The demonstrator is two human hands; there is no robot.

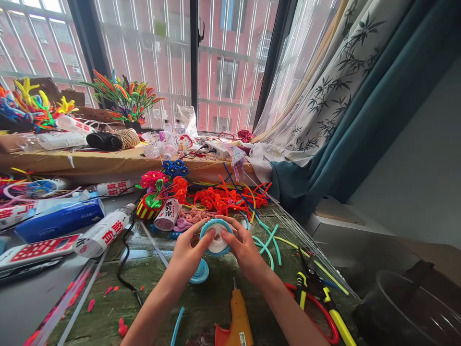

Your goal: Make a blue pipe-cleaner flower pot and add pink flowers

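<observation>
Both my hands grip a round white piece (218, 246) whose rim is wrapped in light-blue fuzzy pipe cleaner. My left hand (191, 247) is closed on its left side, thumb pressed on the white middle. From the right side, my right hand (243, 250) grips it the same way, its thumb beside the other one. The fingers behind the piece are partly hidden. Just below my left hand, a light-blue coiled disc (200, 272) rests on the dark table. A yellow glue gun (237, 315) lies between my forearms, nozzle pointing away from me.
Pliers with yellow-black handles (333, 312) and red-handled scissors (329, 319) lie at right. Loose turquoise pipe cleaners (268, 247) and a red pile (226, 199) lie beyond my hands. A labelled bottle (106, 233) and a blue packet (61, 218) are at left.
</observation>
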